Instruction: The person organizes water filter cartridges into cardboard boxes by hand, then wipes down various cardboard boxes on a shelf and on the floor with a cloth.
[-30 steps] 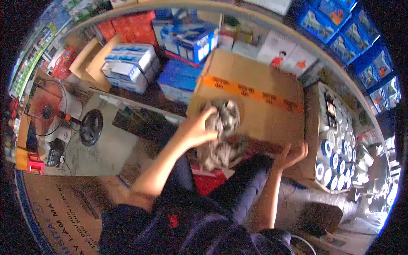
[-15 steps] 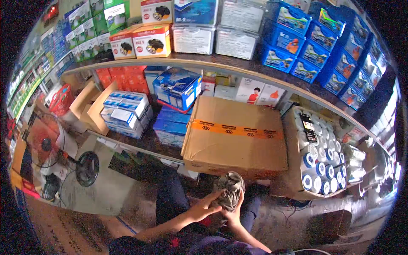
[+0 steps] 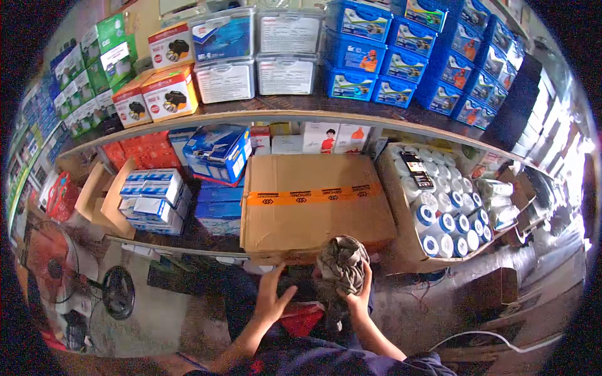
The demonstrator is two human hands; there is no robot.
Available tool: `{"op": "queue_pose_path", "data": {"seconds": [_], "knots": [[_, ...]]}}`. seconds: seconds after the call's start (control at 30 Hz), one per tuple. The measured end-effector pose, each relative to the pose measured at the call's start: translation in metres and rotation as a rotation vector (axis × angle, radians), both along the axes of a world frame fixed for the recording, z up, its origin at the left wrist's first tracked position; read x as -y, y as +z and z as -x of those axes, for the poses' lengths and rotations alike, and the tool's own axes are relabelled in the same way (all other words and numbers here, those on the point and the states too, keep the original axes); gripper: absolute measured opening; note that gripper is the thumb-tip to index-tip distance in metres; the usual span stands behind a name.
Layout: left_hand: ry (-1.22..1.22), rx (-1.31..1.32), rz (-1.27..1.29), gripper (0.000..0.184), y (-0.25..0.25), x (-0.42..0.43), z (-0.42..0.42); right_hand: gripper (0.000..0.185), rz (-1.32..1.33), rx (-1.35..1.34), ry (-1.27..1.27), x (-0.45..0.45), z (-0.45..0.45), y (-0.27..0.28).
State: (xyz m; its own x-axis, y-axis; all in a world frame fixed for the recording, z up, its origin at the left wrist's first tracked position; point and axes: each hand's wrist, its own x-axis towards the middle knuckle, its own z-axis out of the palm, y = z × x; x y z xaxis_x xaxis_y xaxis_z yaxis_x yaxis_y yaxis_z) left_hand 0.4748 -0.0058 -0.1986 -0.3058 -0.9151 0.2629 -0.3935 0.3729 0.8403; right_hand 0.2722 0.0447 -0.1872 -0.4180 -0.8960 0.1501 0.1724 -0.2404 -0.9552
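A crumpled grey-brown cloth (image 3: 342,266) is bunched up in my right hand (image 3: 359,291), its lower end hanging down over my lap. To its left, my left hand (image 3: 272,297) is raised with thumb and fingers apart and nothing in it. Just beyond both hands lies a closed cardboard box (image 3: 313,219) with a strip of orange printed tape (image 3: 313,197) across its top. The cloth overlaps the front edge of this box in the view. Something red (image 3: 301,318) shows between my legs, partly covered.
An open carton of white and blue round containers (image 3: 439,207) stands right of the box. Blue-and-white boxes (image 3: 150,197) are stacked at left, near a fan (image 3: 55,269) with a round black base (image 3: 118,292). Packaged goods line the upper shelf (image 3: 301,113).
The cloth has left the box top and come back near my lap. Both hands held it half a second ago; now my left hand is off it. The view has shifted too.
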Motion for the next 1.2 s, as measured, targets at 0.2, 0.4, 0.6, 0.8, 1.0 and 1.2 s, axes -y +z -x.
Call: {"op": "queue_pose_path", "data": {"seconds": [0.2,0.4,0.6,0.8,1.0,1.2], "knots": [[0.21,0.072,0.212,0.055,0.013,0.036,-0.027,0.087,-0.006,-0.04,-0.18,0.018,0.011,0.022],[0.304,0.343,0.247,0.058,-0.011,0.092,-0.039,0.088,0.019,-0.153,-0.203,0.066,0.038,0.001],[0.328,0.251,0.236,0.059,-0.026,0.107,-0.029,0.086,-0.063,-0.262,0.064,0.103,0.051,-0.052],[0.296,0.056,0.162,0.057,-0.062,0.109,-0.035,0.094,-0.155,-0.128,0.152,0.113,0.048,-0.042],[0.209,0.359,-0.001,0.063,-0.066,0.103,-0.045,0.09,-0.292,-0.106,0.286,0.118,0.049,-0.029],[0.177,0.291,-0.183,0.058,0.023,0.097,-0.029,0.088,-0.527,0.139,0.44,0.132,0.058,0.009]]}}
